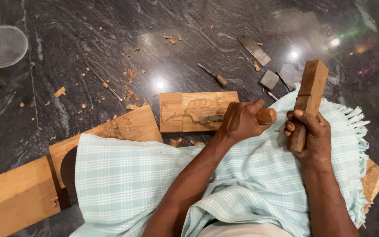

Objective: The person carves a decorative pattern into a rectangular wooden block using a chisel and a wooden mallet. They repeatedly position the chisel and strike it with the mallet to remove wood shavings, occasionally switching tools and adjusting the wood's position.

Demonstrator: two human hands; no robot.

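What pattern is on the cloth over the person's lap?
Pale blue-green checks with white lines on the cloth, fringed at its edge; head view.

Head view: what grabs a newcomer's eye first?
Dead centre, the left hand grips a wooden-handled chisel with its blade laid on a carved wood block bearing a leaf-like relief. Just right of it, the right hand holds a wooden mallet block upright above the pale checked cloth over the lap. Wood chips and spare tools lie scattered on the dark stone floor beyond.
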